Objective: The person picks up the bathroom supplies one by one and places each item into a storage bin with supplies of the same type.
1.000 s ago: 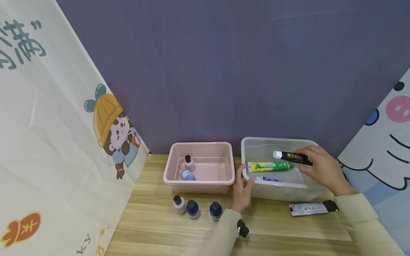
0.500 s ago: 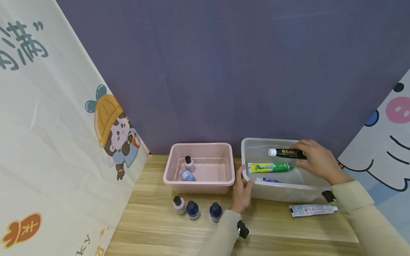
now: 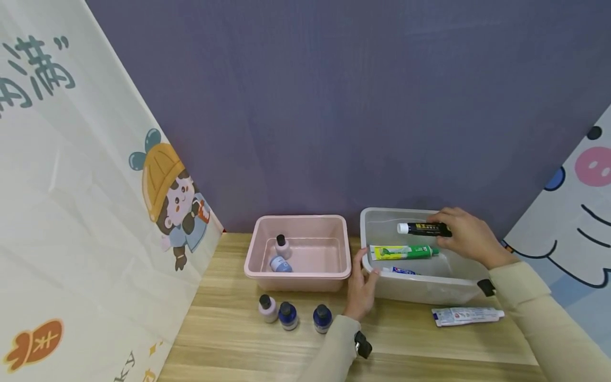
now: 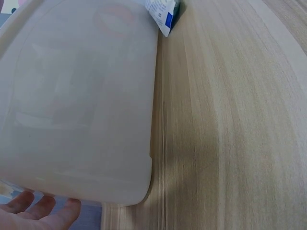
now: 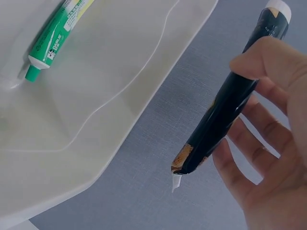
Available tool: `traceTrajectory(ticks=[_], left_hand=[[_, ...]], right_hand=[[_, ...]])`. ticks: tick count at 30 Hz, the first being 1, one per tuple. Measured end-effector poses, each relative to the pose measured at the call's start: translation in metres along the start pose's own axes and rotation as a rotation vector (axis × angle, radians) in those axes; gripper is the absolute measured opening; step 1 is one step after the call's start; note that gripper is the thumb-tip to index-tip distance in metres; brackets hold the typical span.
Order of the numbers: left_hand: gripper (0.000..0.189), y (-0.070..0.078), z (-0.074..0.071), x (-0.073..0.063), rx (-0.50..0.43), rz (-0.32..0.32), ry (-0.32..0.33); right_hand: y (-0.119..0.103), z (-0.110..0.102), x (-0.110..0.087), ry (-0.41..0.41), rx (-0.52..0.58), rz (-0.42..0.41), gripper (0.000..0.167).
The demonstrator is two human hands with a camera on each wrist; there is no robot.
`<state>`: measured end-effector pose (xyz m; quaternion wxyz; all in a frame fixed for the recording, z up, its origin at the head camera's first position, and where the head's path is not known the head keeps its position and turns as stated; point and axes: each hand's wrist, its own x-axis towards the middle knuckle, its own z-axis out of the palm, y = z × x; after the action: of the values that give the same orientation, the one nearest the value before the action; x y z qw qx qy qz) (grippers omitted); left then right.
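In the head view my right hand holds a black toothpaste tube with a white cap over the back of a translucent white bin. The right wrist view shows thumb and fingers around the tube, its white cap at the top. My left hand holds the bin's front left corner, thumb at the front rim; its fingertips touch the bin's end wall in the left wrist view. Inside the bin lie a green and yellow toothpaste tube and a blue one, partly hidden by the front wall.
Left of the bin stands a pink bin with two small bottles inside. A pale pink bottle and two dark blue bottles stand before it. A white toothpaste tube lies before the translucent bin. A grey-blue backdrop rises behind.
My right hand has moved a little left and back with the black toothpaste tube, which now lies nearly level. My left hand keeps its place at the bin's corner.
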<state>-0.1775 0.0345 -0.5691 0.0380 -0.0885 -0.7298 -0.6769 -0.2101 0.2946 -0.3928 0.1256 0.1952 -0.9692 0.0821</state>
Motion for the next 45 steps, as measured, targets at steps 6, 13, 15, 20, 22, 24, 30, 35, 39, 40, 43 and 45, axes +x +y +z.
traceTrajectory(ticks=[6, 13, 15, 20, 22, 24, 30, 35, 39, 40, 43, 45], left_hand=[[0.057, 0.0, 0.002, -0.001, -0.008, 0.007, 0.012], [0.058, -0.001, 0.004, -0.002, -0.004, 0.019, 0.017], [0.058, -0.001, 0.004, -0.002, 0.003, 0.021, 0.013], [0.058, -0.003, 0.004, 0.0, 0.016, 0.047, 0.026], [0.059, -0.004, 0.004, 0.001, 0.019, 0.052, 0.03], [0.058, -0.005, 0.004, 0.001, 0.022, 0.05, 0.03], [0.058, -0.004, 0.002, 0.0, 0.02, 0.047, 0.021], [0.057, -0.003, 0.003, 0.001, 0.024, 0.059, 0.017], [0.057, -0.002, 0.003, 0.002, 0.015, 0.053, 0.013], [0.057, -0.002, 0.003, 0.002, 0.008, 0.053, 0.012], [0.057, -0.003, 0.002, 0.002, -0.004, 0.049, 0.009], [0.057, -0.004, 0.002, 0.002, -0.01, 0.043, 0.005]], right_hand=[[0.0, 0.002, 0.005, -0.028, -0.002, -0.009, 0.046], [0.0, 0.007, 0.011, -0.053, -0.001, -0.027, 0.044], [0.0, 0.009, 0.013, -0.054, -0.003, -0.029, 0.043], [0.001, 0.014, 0.018, -0.055, -0.001, -0.026, 0.044], [0.002, 0.017, 0.02, -0.059, 0.005, -0.023, 0.045], [0.003, 0.02, 0.022, -0.069, 0.014, -0.02, 0.045], [0.004, 0.026, 0.029, -0.104, 0.056, -0.006, 0.044], [0.007, 0.029, 0.035, -0.103, 0.081, -0.021, 0.043], [0.01, 0.033, 0.037, -0.113, 0.085, -0.019, 0.044], [0.01, 0.034, 0.037, -0.115, 0.086, -0.017, 0.044], [0.011, 0.037, 0.039, -0.133, 0.092, -0.002, 0.044], [0.012, 0.039, 0.04, -0.147, 0.097, 0.014, 0.045]])
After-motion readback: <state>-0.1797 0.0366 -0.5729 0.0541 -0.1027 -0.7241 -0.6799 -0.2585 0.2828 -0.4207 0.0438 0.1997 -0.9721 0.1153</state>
